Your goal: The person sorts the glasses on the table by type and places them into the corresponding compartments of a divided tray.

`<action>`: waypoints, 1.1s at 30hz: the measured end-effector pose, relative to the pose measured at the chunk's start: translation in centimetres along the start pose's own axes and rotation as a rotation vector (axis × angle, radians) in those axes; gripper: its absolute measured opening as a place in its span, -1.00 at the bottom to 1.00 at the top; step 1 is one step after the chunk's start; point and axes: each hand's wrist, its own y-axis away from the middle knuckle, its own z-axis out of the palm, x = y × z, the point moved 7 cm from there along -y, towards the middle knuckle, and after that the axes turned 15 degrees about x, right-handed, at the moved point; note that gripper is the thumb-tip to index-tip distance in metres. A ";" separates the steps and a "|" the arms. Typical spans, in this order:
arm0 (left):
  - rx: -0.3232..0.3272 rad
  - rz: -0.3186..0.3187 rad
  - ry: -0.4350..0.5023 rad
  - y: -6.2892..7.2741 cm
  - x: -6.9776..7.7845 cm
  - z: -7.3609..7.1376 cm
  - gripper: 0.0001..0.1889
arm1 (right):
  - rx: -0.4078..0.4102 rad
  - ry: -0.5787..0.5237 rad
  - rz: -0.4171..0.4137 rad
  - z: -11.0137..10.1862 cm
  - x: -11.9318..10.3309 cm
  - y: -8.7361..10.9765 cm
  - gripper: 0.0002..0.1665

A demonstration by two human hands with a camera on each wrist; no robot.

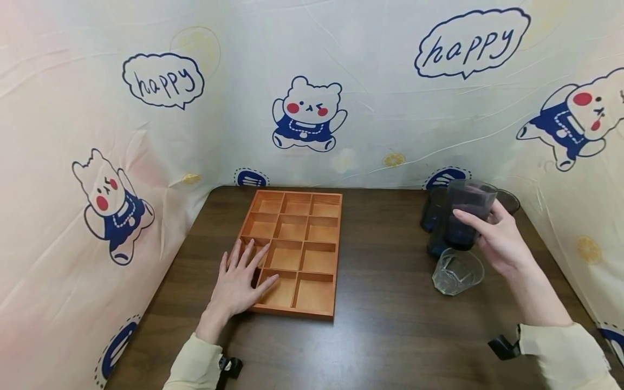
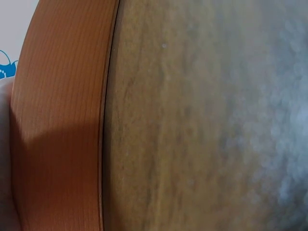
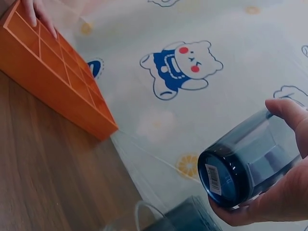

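Note:
My right hand grips a dark blue drinking glass on the right side of the table. In the right wrist view that glass is tilted, and a barcode label shows on its base. Spread fingers of my left hand rest on the near left part of a wooden compartment tray. The left wrist view mostly shows the tray's side wall. A clear glass sits just below the held one. Other dark glasses stand close behind, partly hidden by the held glass and hand.
The dark brown wooden table meets a patterned cloth backdrop at its back and sides. At the far right, another glass rim shows behind my right hand. Several square compartments divide the tray.

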 end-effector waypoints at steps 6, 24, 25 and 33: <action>-0.001 -0.001 0.000 0.0 0.0 0.0 -0.06 | -0.038 0.005 0.002 1.7 0.6 0.3 -0.39; 0.006 0.001 0.006 -0.2 0.0 0.2 -0.06 | 0.018 0.197 0.110 4.4 2.9 0.6 -0.43; 0.006 0.002 0.005 -0.2 0.1 0.2 -0.06 | 0.021 0.210 0.119 4.5 3.1 0.6 -0.43; -0.001 -0.004 -0.001 -0.2 0.0 0.3 -0.06 | -0.002 0.289 0.163 6.7 4.5 0.0 -0.38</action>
